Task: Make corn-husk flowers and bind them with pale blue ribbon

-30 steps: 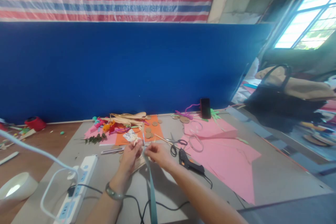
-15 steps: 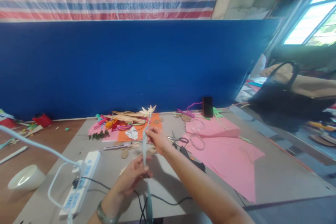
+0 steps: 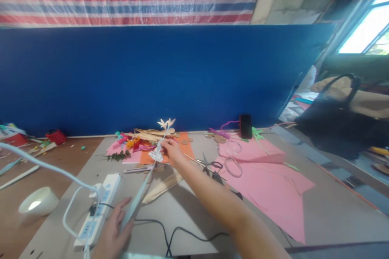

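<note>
My right hand [image 3: 170,149] pinches a thin pale stem. At its top is a cream flower [image 3: 166,123] with pointed petals. From that hand a pale blue-green paper strip [image 3: 138,199] slants down to my left hand [image 3: 114,226], which holds its lower part between thumb and fingers. Behind the right hand lie an orange sheet [image 3: 186,151] and a small patterned white piece [image 3: 156,155]. Folded cream strips [image 3: 162,189] lie on the table below it. Scissors [image 3: 216,164] are to its right.
A white power strip [image 3: 99,206] with cables stands beside my left hand. Pink sheets [image 3: 273,194] cover the right side, with a phone [image 3: 245,126] behind them. A white bowl [image 3: 39,202] sits at left. A blue panel [image 3: 167,77] closes off the back.
My left hand has moved down and left, drawing the strip from near vertical to a slant. My right hand has shifted slightly left and up with the flower.
</note>
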Demonstrator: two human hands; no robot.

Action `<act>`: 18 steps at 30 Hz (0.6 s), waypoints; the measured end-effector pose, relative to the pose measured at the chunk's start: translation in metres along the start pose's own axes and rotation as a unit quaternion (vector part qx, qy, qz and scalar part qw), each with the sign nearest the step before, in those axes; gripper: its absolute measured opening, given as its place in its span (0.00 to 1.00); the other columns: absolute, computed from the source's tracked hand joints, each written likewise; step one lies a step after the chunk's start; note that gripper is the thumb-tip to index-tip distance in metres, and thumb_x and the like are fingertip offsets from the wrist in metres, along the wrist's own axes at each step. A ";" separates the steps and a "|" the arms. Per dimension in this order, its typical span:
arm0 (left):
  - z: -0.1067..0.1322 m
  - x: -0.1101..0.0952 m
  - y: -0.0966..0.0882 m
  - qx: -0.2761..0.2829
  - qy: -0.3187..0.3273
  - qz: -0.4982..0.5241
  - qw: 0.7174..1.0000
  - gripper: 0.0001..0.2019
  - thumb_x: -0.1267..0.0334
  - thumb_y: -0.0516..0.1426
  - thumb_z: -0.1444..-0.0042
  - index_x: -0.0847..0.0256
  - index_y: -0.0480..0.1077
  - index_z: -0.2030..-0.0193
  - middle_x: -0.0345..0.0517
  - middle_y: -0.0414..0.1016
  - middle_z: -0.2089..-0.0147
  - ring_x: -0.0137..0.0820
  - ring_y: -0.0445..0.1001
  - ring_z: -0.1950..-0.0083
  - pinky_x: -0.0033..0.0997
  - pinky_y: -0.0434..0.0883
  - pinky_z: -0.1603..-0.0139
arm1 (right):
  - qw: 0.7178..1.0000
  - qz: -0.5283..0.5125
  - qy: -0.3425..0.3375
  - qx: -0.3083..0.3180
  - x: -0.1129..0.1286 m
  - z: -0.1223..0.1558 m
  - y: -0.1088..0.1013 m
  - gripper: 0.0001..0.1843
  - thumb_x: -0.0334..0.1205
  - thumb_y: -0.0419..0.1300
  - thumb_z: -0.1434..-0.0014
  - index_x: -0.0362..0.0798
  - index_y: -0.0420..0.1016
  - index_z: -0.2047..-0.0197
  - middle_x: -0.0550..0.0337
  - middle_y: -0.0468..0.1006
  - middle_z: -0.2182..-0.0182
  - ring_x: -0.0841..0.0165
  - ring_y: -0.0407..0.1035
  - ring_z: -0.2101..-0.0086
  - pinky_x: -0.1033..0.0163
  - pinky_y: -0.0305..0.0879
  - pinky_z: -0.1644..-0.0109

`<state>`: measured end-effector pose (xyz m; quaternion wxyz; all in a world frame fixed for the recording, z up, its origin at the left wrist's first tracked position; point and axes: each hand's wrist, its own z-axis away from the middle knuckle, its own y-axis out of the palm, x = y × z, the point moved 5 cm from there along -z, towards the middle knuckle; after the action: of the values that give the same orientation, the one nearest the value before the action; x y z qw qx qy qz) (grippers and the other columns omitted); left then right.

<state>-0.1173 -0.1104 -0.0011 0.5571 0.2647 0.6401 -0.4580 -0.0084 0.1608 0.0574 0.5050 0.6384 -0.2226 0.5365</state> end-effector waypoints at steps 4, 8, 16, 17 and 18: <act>0.016 0.010 -0.020 -0.115 0.058 -0.194 0.972 0.26 0.53 0.57 0.48 0.58 0.63 0.43 0.47 0.78 0.60 0.43 0.77 0.57 0.39 0.73 0.57 | 0.996 0.052 0.053 0.044 -0.038 0.000 0.041 0.12 0.42 0.65 0.53 0.46 0.65 0.73 0.70 0.67 0.87 0.77 0.62 0.86 0.72 0.60 0.80; 0.032 0.006 -0.024 -0.226 0.186 -0.297 0.909 0.22 0.60 0.52 0.43 0.59 0.61 0.42 0.51 0.75 0.58 0.39 0.77 0.62 0.36 0.74 0.61 | 0.981 0.129 0.099 0.104 -0.078 0.010 0.085 0.07 0.32 0.63 0.52 0.46 0.67 0.76 0.71 0.66 0.89 0.76 0.62 0.87 0.73 0.59 0.82; 0.026 0.003 0.002 -0.192 0.384 -0.458 0.778 0.10 0.70 0.52 0.43 0.55 0.71 0.58 0.52 0.73 0.49 0.35 0.76 0.58 0.30 0.73 0.61 | 0.942 0.266 0.153 0.134 -0.128 0.009 0.140 0.11 0.27 0.60 0.53 0.46 0.65 0.82 0.70 0.63 0.91 0.76 0.59 0.88 0.72 0.57 0.84; 0.024 0.002 0.005 -0.176 0.392 -0.456 0.779 0.10 0.70 0.51 0.43 0.55 0.71 0.59 0.51 0.75 0.51 0.35 0.77 0.58 0.29 0.73 0.60 | 0.938 0.281 0.152 0.137 -0.129 0.008 0.144 0.11 0.27 0.60 0.53 0.46 0.65 0.82 0.69 0.63 0.90 0.75 0.59 0.88 0.72 0.58 0.84; 0.022 0.001 0.008 -0.157 0.397 -0.450 0.784 0.10 0.70 0.50 0.42 0.56 0.71 0.60 0.50 0.76 0.54 0.34 0.77 0.58 0.28 0.72 0.60 | 0.933 0.295 0.150 0.141 -0.129 0.008 0.147 0.11 0.26 0.59 0.53 0.45 0.65 0.82 0.69 0.63 0.90 0.75 0.60 0.87 0.71 0.59 0.83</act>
<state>-0.1007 -0.1262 -0.0037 0.0181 0.0136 0.9144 -0.4042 -0.1682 0.0630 0.0007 0.2563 0.5213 -0.2444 0.7764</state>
